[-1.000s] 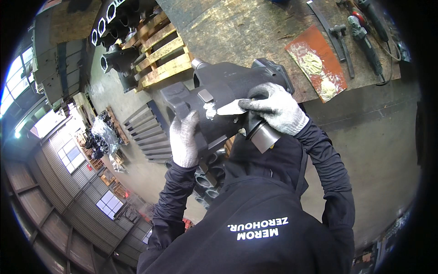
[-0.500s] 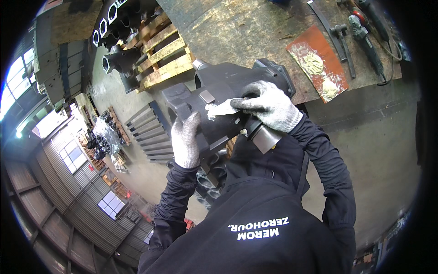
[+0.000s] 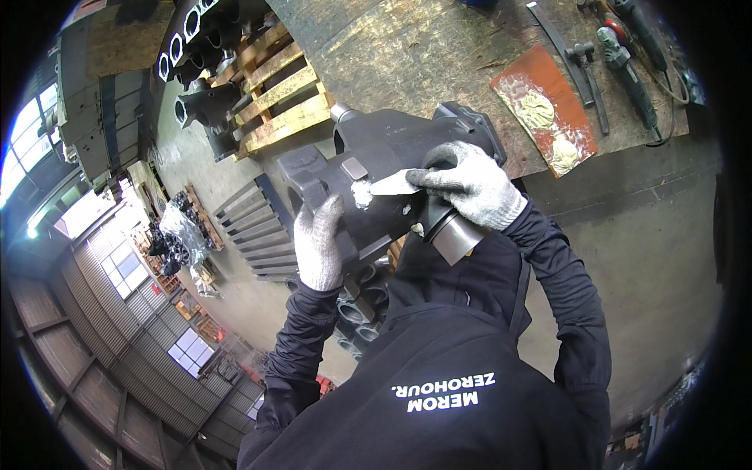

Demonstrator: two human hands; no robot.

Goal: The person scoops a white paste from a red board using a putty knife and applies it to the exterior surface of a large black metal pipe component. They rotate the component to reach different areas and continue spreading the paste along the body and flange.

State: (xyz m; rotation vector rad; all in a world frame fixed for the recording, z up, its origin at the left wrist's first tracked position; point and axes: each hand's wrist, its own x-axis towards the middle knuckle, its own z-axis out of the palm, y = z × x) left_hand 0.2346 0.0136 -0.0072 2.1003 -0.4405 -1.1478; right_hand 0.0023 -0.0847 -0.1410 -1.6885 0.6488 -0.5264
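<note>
A large dark-grey metal casting (image 3: 392,133), pipe-like with flanged ends, lies partly over the workbench edge in front of my body. My left hand (image 3: 319,243), in a white-grey knit glove, grips its left flange with the fingers curled over the edge. In my gloved right hand (image 3: 470,184) a putty knife (image 3: 394,184) is pinched, its pale blade pointing left across the casting. Just past the blade's tip sits a patch of white putty (image 3: 361,193), below a small raised pad (image 3: 355,168). Smaller putty spots show nearer me. The knife's handle is hidden by my fingers.
On the worn workbench (image 3: 407,55) lies a red-brown board (image 3: 580,117) bearing lumps of cream putty (image 3: 540,110). Farther right are a hammer (image 3: 589,78), a flat metal bar (image 3: 548,35) and an angle grinder (image 3: 630,78). Wooden pallets (image 3: 286,106) with more castings stand at left.
The putty knife and my right hand have shifted slightly right, drawing the blade off the white patch, which now shows more fully. My left hand and the casting stay put.
</note>
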